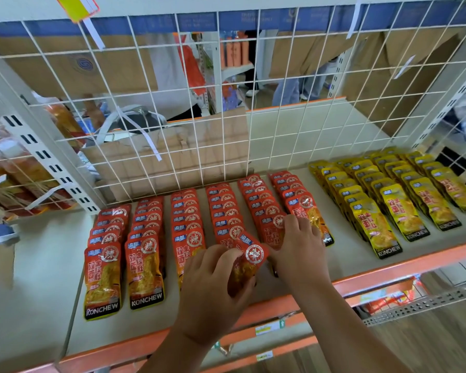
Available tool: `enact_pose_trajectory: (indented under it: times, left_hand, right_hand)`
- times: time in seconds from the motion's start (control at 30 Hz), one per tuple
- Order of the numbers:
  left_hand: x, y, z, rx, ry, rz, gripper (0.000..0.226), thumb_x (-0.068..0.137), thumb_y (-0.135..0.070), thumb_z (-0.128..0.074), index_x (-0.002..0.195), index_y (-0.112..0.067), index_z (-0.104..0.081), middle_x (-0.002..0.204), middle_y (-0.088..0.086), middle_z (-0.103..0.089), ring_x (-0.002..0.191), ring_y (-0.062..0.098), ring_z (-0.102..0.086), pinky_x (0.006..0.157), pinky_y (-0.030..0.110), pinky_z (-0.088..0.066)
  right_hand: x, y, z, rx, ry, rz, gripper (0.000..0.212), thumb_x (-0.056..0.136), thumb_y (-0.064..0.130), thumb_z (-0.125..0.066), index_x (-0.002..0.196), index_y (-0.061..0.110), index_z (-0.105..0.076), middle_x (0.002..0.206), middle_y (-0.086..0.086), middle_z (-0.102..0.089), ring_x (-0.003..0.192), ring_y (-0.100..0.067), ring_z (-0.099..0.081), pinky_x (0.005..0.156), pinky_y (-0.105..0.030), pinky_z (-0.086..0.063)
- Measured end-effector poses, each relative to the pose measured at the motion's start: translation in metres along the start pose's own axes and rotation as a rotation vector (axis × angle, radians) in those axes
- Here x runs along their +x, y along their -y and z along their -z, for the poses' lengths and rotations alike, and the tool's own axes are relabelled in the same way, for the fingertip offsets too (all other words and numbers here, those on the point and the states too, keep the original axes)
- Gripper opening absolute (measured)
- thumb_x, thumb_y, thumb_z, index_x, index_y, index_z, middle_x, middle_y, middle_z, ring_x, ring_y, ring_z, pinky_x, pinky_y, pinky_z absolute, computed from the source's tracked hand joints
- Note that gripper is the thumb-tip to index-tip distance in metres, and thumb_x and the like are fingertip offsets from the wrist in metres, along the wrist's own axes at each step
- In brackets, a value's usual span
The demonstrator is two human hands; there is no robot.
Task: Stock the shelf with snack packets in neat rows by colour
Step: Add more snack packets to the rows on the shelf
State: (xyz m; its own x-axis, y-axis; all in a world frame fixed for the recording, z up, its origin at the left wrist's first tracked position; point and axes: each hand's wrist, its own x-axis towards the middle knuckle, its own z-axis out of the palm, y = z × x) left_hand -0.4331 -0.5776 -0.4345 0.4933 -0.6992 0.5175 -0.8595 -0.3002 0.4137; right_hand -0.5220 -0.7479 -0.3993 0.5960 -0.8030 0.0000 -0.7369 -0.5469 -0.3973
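Several rows of red snack packets (145, 238) lie overlapped on the left and middle of the shelf (46, 265). Several rows of yellow snack packets (396, 200) fill the right part. My left hand (213, 286) grips a tilted red packet (249, 258) at the front of the fourth red row. My right hand (299, 246) rests with spread fingers on the front packets of the fifth red row, its thumb touching the tilted packet's edge.
A white wire grid (226, 103) backs the shelf, with cardboard (172, 157) behind it. The orange front rail (361, 275) runs under my wrists. A lower shelf with more goods (388, 300) shows at the right. The shelf's left end is bare.
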Motion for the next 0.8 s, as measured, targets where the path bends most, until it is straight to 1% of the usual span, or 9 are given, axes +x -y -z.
enact_pose_trajectory:
  times: [0.17,0.37,0.5,0.57,0.6,0.67,0.7,0.73,0.8]
  left_hand:
    - [0.000,0.000,0.000,0.009,0.003,0.010,0.046,0.082,-0.047,-0.074,0.118,-0.020,-0.065,0.114,0.000,-0.063,0.103,0.026,-0.060,0.088,0.045,-0.050]
    - [-0.001,-0.001,-0.001,0.017,0.022,0.025,0.048,0.082,-0.049,-0.073,0.120,-0.022,-0.062,0.116,0.000,-0.063,0.106,0.025,-0.060,0.092,0.043,-0.048]
    - [-0.001,0.000,-0.001,0.016,0.022,0.025,0.047,0.082,-0.048,-0.073,0.120,-0.023,-0.060,0.116,0.000,-0.063,0.107,0.025,-0.060,0.093,0.042,-0.047]
    - [-0.001,-0.001,0.000,0.016,0.016,0.030,0.047,0.082,-0.047,-0.073,0.120,-0.023,-0.061,0.116,-0.001,-0.063,0.107,0.025,-0.059,0.094,0.040,-0.046]
    - [0.000,-0.001,0.000,0.016,0.009,0.036,0.046,0.082,-0.046,-0.073,0.120,-0.022,-0.062,0.116,-0.001,-0.063,0.108,0.024,-0.059,0.094,0.039,-0.046]
    - [0.001,-0.002,0.000,0.017,-0.010,0.054,0.046,0.083,-0.047,-0.073,0.120,-0.021,-0.062,0.115,-0.001,-0.063,0.108,0.023,-0.058,0.094,0.037,-0.045]
    - [0.001,-0.003,0.000,0.018,-0.020,0.064,0.046,0.084,-0.048,-0.072,0.120,-0.021,-0.061,0.115,0.000,-0.063,0.108,0.023,-0.058,0.094,0.036,-0.044]
    - [0.001,-0.004,0.000,0.024,-0.027,0.074,0.046,0.085,-0.049,-0.070,0.120,-0.021,-0.061,0.115,0.000,-0.064,0.108,0.023,-0.058,0.093,0.036,-0.044]
    - [0.001,-0.004,0.000,0.036,-0.030,0.081,0.046,0.087,-0.051,-0.068,0.120,-0.019,-0.062,0.114,0.002,-0.064,0.106,0.024,-0.058,0.092,0.037,-0.045]
  right_hand:
    - [0.000,-0.002,-0.003,-0.022,0.003,0.035,0.077,0.080,0.068,-0.068,0.133,0.024,-0.035,0.134,-0.003,-0.048,0.125,-0.028,-0.046,0.103,-0.046,-0.046]
    - [0.000,-0.002,-0.006,-0.005,-0.001,0.053,0.075,0.081,0.065,-0.069,0.133,0.024,-0.035,0.133,-0.004,-0.047,0.126,-0.028,-0.045,0.103,-0.046,-0.047]
    - [-0.002,-0.006,-0.004,0.001,-0.022,0.065,0.073,0.080,0.066,-0.069,0.131,0.023,-0.041,0.130,-0.003,-0.049,0.121,-0.027,-0.047,0.099,-0.044,-0.047]
    - [-0.006,-0.009,0.000,0.035,-0.065,0.069,0.061,0.083,0.059,-0.069,0.126,0.022,-0.048,0.124,-0.002,-0.053,0.116,-0.027,-0.051,0.093,-0.043,-0.050]
    - [-0.010,-0.011,0.001,0.062,-0.087,0.106,0.048,0.086,0.052,-0.069,0.119,0.021,-0.053,0.118,-0.002,-0.057,0.109,-0.025,-0.054,0.088,-0.042,-0.053]
    - [-0.022,-0.011,0.002,0.137,-0.079,0.234,0.018,0.091,0.037,-0.064,0.097,0.021,-0.059,0.096,0.001,-0.061,0.090,-0.020,-0.059,0.073,-0.037,-0.054]
    - [-0.030,-0.009,0.003,0.175,-0.039,0.293,0.010,0.091,0.031,-0.061,0.090,0.021,-0.059,0.088,0.003,-0.061,0.083,-0.017,-0.059,0.068,-0.036,-0.052]
    - [-0.038,-0.005,0.004,0.200,0.002,0.344,0.007,0.092,0.028,-0.057,0.088,0.022,-0.059,0.085,0.005,-0.061,0.080,-0.015,-0.058,0.067,-0.035,-0.051]
    - [-0.049,0.001,0.003,0.236,0.070,0.395,0.008,0.095,0.027,-0.053,0.097,0.025,-0.061,0.090,0.008,-0.062,0.083,-0.010,-0.057,0.071,-0.033,-0.051]
